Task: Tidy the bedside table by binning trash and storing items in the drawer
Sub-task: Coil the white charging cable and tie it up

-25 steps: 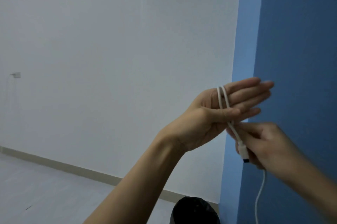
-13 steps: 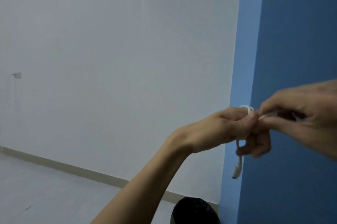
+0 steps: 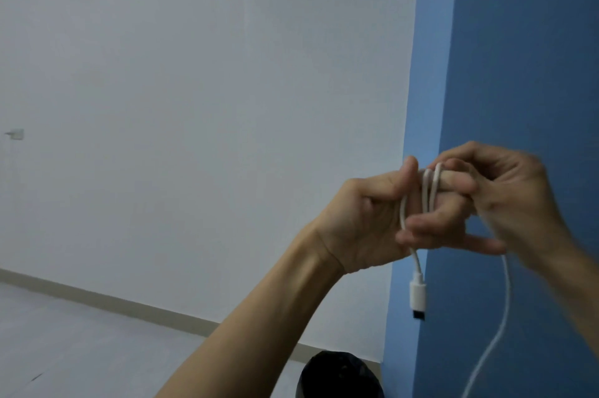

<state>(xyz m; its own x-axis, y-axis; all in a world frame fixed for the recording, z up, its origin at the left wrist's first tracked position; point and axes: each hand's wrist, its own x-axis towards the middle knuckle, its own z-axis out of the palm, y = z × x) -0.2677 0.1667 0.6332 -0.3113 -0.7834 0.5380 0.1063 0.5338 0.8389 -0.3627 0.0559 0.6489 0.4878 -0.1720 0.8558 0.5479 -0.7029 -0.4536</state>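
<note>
Cable (image 3: 428, 190) looped round left hand (image 3: 366, 219) fingers – right hand (image 3: 512, 199) pinching.

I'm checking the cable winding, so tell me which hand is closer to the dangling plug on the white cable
Left. The plug hangs just below the left hand, whose fingers carry the loops. The right hand is up and to the right, feeding the cable's long end.

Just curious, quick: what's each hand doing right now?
Left hand: closed, white cable looped around its fingers.
Right hand: closed, pinching the same cable.
</note>
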